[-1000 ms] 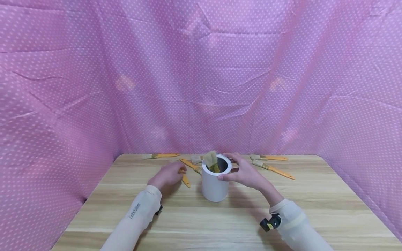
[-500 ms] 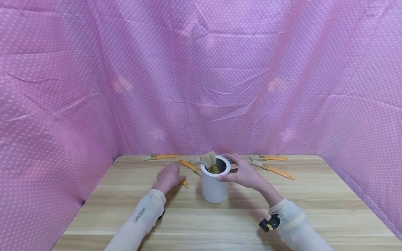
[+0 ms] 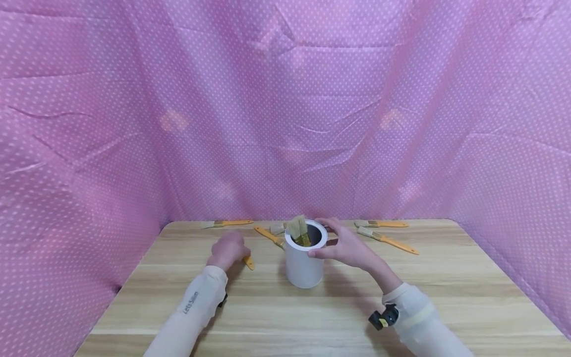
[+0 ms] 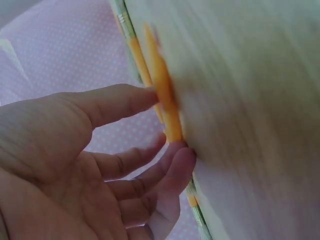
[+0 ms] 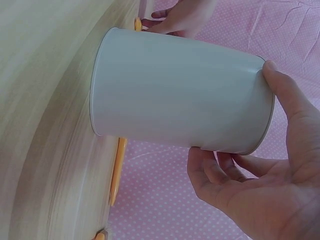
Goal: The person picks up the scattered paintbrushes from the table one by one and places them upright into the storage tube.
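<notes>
My left hand (image 3: 229,248) pinches a paintbrush (image 3: 249,263) low over the left half of the table. Its orange handle (image 4: 167,90) shows between thumb and fingers in the left wrist view, while the bristle end is hidden from the head view. A white can (image 3: 305,270) stands upright mid-table, and my right hand (image 3: 348,248) holds it near the rim, thumb on the near side and fingers round the far side. Paintbrushes (image 3: 300,229) stand in the can with pale bristles upward. The right wrist view shows the can's smooth wall (image 5: 175,90).
One paintbrush (image 3: 236,222) lies at the back left edge of the wooden table (image 3: 285,322). Another paintbrush (image 3: 269,235) and pale bristles (image 3: 277,228) lie just left of and behind the can. Two paintbrushes (image 3: 388,224) lie at the back right. Pink dotted cloth (image 3: 285,124) surrounds the table.
My left hand first shifts slightly right, then goes left with the paintbrush, whose handle end is now farther from the can. My right hand and the can stay almost still.
</notes>
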